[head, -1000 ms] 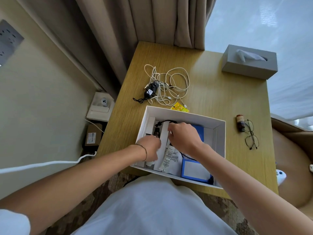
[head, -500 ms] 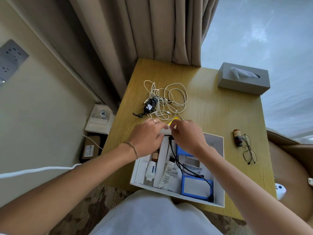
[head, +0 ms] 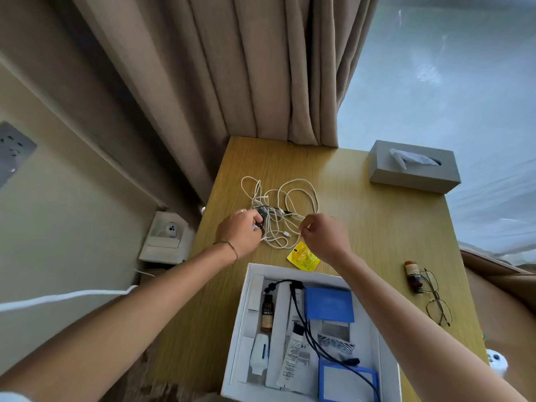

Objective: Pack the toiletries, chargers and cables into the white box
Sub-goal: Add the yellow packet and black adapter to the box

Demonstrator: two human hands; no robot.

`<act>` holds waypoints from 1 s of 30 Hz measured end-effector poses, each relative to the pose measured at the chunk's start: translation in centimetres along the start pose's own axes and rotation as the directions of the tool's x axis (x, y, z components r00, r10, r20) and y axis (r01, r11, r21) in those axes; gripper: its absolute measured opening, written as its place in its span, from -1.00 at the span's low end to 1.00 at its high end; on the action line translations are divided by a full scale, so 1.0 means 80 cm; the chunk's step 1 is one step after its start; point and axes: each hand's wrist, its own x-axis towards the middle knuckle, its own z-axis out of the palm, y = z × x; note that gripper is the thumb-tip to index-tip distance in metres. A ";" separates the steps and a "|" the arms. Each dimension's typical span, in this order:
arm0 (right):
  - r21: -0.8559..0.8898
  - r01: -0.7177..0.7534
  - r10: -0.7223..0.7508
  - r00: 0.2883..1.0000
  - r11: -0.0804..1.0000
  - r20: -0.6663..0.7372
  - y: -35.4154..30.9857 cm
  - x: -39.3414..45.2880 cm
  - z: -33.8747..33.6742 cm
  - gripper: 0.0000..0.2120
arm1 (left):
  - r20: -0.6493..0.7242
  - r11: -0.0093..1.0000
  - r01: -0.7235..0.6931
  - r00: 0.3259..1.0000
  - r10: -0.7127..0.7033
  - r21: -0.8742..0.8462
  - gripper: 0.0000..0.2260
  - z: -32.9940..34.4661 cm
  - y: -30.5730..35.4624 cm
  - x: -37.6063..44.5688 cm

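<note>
A tangle of white cables lies on the wooden table beyond the white box. My left hand is closed on a black charger at the tangle's left side. My right hand pinches a strand of white cable at the tangle's right. In the box lie a brown bottle, white tubes, a black cable and blue packs. A yellow sachet rests just behind the box.
A grey tissue box stands at the table's back right. A small brown bottle and glasses lie at the right edge. Curtains hang behind; a wall and a small white shelf are to the left.
Both hands left the box and reached forward to the cable tangle. The left hand closed on the black charger and the right pinched a white strand. My view tilted up.
</note>
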 end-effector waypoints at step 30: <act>-0.250 -0.030 0.127 0.914 0.968 0.385 0.132 0.022 0.013 -0.80 | 0.638 0.408 -0.808 0.588 0.497 0.426 -0.54 0.144 0.078 0.081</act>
